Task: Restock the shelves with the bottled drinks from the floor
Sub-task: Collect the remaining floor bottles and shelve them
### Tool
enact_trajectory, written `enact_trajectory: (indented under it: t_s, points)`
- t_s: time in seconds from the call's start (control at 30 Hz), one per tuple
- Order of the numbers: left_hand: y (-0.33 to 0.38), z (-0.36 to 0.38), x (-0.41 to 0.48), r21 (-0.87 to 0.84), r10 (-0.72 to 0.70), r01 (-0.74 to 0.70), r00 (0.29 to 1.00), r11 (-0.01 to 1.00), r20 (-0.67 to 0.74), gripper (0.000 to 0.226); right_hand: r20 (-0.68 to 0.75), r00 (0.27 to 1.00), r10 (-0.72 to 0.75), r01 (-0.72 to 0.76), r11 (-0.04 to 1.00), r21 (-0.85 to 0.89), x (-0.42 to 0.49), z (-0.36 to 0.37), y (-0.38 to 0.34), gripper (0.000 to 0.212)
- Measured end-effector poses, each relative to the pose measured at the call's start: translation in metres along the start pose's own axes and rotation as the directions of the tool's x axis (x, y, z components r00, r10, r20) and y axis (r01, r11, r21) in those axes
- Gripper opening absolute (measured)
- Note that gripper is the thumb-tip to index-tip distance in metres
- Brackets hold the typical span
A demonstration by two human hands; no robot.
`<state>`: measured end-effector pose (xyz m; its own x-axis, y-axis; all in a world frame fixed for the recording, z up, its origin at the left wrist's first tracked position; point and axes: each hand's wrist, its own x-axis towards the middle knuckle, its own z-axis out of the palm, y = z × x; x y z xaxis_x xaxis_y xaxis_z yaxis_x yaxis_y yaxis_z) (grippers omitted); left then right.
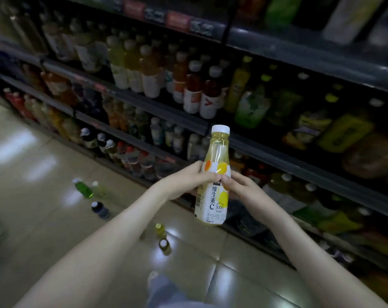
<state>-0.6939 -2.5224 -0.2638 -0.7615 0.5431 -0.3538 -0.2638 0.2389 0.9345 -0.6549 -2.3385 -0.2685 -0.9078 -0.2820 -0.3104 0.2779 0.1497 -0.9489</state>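
A yellow drink bottle [215, 174] with a white cap and a white label is held upright in front of the shelves. My left hand [186, 182] grips its left side at the label. My right hand [241, 190] holds its right side, fingertips on the label. Several bottles stand on the tiled floor: a green bottle [83, 188], a pale bottle [98, 188] beside it, a dark blue bottle [100, 210], and two yellow bottles [160, 230] [165, 246] nearer my legs.
Dark shelving [144, 105] runs from far left to near right, its tiers packed with bottled drinks; the middle tier holds white-capped yellow and orange bottles [130, 67]. Glossy beige floor tiles [44, 218] lie to the left. My knee [164, 292] shows at the bottom.
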Motion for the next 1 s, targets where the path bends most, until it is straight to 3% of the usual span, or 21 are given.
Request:
enact_trajectory:
  t_s: [0.07,0.13,0.27,0.47,0.67,0.9,1.0]
  points:
    - [0.011,0.054,0.023,0.086,0.005,-0.009,0.999,0.996,0.048,0.064,-0.078,0.997,0.014,-0.007,0.996,0.088,-0.046,-0.040,0.016,0.041]
    - [0.021,0.115,0.042,0.134,-0.003,-0.010,0.995,0.991,0.097,0.069,-0.177,0.984,0.034,-0.007,0.988,0.152,-0.095,-0.080,0.033,0.039]
    - [0.037,0.238,0.079,0.214,0.009,-0.068,0.965,0.974,0.263,0.054,-0.423,0.902,0.090,-0.006,0.980,0.197,-0.190,-0.156,0.071,0.029]
    - [0.058,0.383,0.115,0.300,0.075,-0.213,0.908,0.930,0.413,0.030,-0.641,0.754,0.142,0.006,0.975,0.224,-0.299,-0.240,0.101,0.029]
    - [0.083,0.485,0.153,0.487,0.133,-0.482,0.797,0.728,0.589,0.035,-0.820,0.547,0.166,-0.072,0.986,0.152,-0.359,-0.303,0.113,0.044]
    - [0.109,0.584,0.205,0.430,0.156,-0.592,0.692,0.682,0.705,0.050,-0.951,0.267,0.156,-0.056,0.988,0.146,-0.393,-0.379,0.134,0.028]
    - [0.122,0.626,0.229,0.373,0.226,-0.649,0.649,0.663,0.727,0.057,-0.987,0.072,0.141,-0.025,0.990,0.139,-0.409,-0.421,0.146,0.027]
